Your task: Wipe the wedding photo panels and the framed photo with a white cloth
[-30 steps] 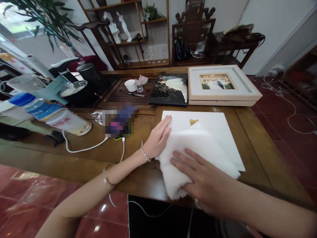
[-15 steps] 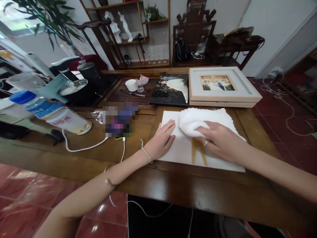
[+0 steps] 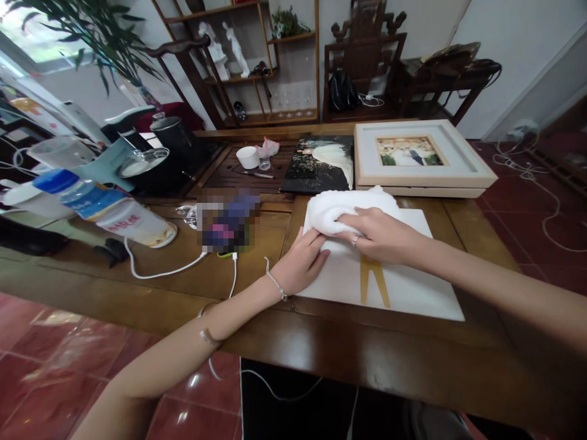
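Observation:
A white board (image 3: pixel 413 287) with a tan two-legged shape (image 3: pixel 375 281) on it lies on the wooden table. My left hand (image 3: pixel 305 260) rests flat on the board's left edge, fingers stretched out, with the fingertips at the cloth's edge. Bunched in my right hand (image 3: pixel 373 232) is a white towel (image 3: pixel 328 211), pressed on the far left part of the board. The towel hides that part of the board's surface, and my right hand covers the top of the tan shape.
Behind the board lie a framed picture (image 3: pixel 472 174) and a dark photo panel (image 3: pixel 302 174). At the left are a plastic bottle (image 3: pixel 123 214) with a blue cap, a white cable (image 3: pixel 165 275) and a blurred-out item (image 3: pixel 229 223). A white cup (image 3: pixel 248 157) stands farther back.
My right hand has moved left across the board with the towel, uncovering the board's far right part. My left hand stays in place on the board. The view has shifted slightly.

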Demonstrator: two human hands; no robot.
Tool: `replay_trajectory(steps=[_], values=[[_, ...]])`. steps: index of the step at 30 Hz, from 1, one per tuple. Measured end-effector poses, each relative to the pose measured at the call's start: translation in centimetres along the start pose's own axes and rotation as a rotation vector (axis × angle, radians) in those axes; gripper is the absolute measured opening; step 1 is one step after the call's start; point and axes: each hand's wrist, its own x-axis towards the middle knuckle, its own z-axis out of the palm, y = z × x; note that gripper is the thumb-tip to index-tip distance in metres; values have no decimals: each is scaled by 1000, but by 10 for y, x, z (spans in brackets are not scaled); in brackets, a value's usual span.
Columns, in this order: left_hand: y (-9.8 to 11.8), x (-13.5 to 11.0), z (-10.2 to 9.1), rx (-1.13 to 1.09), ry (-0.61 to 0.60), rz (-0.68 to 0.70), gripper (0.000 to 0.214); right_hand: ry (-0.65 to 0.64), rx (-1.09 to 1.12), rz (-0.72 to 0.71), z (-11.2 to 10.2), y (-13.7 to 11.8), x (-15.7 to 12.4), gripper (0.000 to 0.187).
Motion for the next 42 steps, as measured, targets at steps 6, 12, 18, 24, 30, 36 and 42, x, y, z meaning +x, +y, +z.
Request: replay_trajectory(steps=[6,12,18,24,30,36,42], values=[[-5,-3,3,12,-14,-13,45,55,-153,91,-11,39,-55,26],[-4,-3,4,22,-6,-26,45,156,-188,220,-10,85,-110,26],[-2,-2,3,36,-25,-34,45,247,-261,39,20,53,-136,14],[-2,-2,3,27,-22,-31,46,219,-254,-188,41,-12,-159,6],[-2,-2,4,28,-11,-23,45,217,-301,-220,34,-2,-155,5],[-3,-2,3,17,-6,-17,45,189,-232,-164,14,55,-124,18],[-4,-2,3,21,-15,-20,45,99,-209,98,-1,83,-102,26]])
